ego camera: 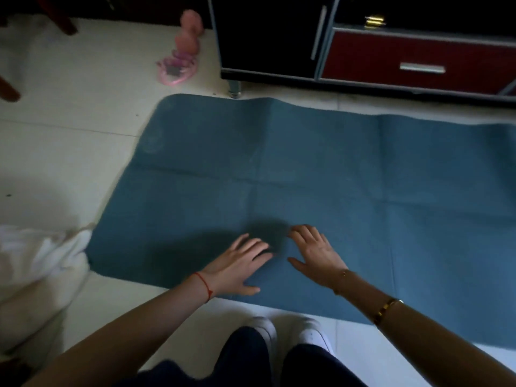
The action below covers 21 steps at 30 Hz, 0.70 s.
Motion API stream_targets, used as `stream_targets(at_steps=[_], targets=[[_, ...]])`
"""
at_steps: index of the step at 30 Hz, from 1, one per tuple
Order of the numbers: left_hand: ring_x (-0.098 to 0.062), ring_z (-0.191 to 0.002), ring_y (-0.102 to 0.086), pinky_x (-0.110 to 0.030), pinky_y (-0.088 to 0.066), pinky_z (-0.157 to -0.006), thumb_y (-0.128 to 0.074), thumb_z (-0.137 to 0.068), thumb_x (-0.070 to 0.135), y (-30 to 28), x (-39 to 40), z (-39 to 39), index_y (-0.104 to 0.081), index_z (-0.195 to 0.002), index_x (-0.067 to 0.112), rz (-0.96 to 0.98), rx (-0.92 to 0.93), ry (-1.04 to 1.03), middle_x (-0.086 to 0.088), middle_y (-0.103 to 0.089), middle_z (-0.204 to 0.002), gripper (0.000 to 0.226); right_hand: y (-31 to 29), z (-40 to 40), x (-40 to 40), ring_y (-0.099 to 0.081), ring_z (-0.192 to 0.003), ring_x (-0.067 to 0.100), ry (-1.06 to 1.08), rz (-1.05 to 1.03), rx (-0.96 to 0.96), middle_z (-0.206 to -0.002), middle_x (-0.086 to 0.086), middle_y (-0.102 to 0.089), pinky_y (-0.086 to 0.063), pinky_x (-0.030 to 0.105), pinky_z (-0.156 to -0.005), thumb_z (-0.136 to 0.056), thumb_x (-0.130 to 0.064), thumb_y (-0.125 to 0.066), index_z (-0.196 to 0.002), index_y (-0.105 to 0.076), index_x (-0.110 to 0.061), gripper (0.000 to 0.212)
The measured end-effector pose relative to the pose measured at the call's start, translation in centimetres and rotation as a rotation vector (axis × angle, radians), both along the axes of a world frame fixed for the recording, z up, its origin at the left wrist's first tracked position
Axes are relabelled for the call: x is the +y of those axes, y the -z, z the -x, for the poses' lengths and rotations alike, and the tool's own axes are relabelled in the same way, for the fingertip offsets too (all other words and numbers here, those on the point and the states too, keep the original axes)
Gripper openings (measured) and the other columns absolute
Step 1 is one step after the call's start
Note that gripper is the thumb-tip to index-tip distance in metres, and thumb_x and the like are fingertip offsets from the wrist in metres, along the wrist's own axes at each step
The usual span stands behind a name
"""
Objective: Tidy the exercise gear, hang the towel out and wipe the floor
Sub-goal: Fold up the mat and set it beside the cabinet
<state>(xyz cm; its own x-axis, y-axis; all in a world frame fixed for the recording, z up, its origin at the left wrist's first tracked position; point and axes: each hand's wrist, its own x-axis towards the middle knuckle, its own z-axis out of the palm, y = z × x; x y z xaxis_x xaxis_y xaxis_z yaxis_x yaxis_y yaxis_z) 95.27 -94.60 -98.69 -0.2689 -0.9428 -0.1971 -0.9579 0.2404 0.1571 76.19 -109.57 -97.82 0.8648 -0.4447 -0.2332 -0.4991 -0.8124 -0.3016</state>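
A blue exercise mat point(321, 169) lies spread flat on the pale tiled floor, with fold creases across it. My left hand point(237, 263) and my right hand point(315, 252) are both over its near edge, side by side, fingers straight and spread, holding nothing. A pink dumbbell point(190, 32) and a coiled pink skipping rope point(176, 68) lie on the floor beyond the mat's far left corner. A white cloth point(36, 261) is heaped on the floor to the left of the mat.
A black and red cabinet point(391, 51) on short metal legs stands along the mat's far edge. Dark wooden chair legs point(8, 88) show at the upper left. My white shoes point(287, 333) are on the tiles just before the mat.
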Motion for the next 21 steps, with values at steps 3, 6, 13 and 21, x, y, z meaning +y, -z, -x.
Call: stream_targets(at_steps=[3,6,13,21], targets=[[-0.024,-0.132,-0.041,-0.049,-0.032,-0.115,-0.063,-0.067,0.064,1.0,0.9,1.5,-0.044,-0.141,0.020,-0.021,-0.036,0.022,-0.003,-0.048,-0.138,0.088,0.6,3.2,1.0,-0.055,-0.113,0.032,-0.032,0.000,0.038,-0.125,0.010,-0.056,-0.052,0.041,-0.089,-0.069,-0.047,-0.074,-0.123,-0.052,-0.014,0.067],[-0.026,-0.130,-0.047,-0.049,-0.033,-0.113,-0.063,-0.064,0.066,1.4,1.1,2.3,-0.048,-0.138,0.020,-0.009,-0.038,0.006,-0.005,-0.049,-0.137,0.089,1.2,4.8,1.9,-0.054,-0.117,0.031,-0.040,-0.007,0.069,-0.131,0.010,-0.054,-0.050,0.040,-0.092,-0.063,-0.056,-0.075,-0.126,-0.053,-0.014,0.079],[-0.030,-0.130,-0.045,-0.053,-0.037,-0.110,-0.052,-0.065,0.081,1.6,0.4,3.9,-0.053,-0.135,0.015,-0.003,-0.031,0.025,-0.010,-0.048,-0.140,0.096,1.5,4.8,4.5,-0.055,-0.118,0.034,-0.038,0.071,0.178,-0.133,0.017,-0.054,-0.050,0.043,-0.093,-0.037,-0.080,-0.071,-0.126,-0.057,-0.006,0.116],[-0.034,-0.124,-0.053,-0.049,-0.046,-0.104,-0.054,-0.065,0.071,1.6,0.0,4.1,-0.059,-0.129,0.016,0.022,-0.083,0.124,-0.011,-0.057,-0.132,0.084,1.9,4.8,4.9,-0.055,-0.116,0.038,-0.167,0.141,0.140,-0.130,0.019,-0.055,-0.053,0.045,-0.088,-0.053,-0.073,-0.067,-0.128,-0.055,-0.007,0.100]])
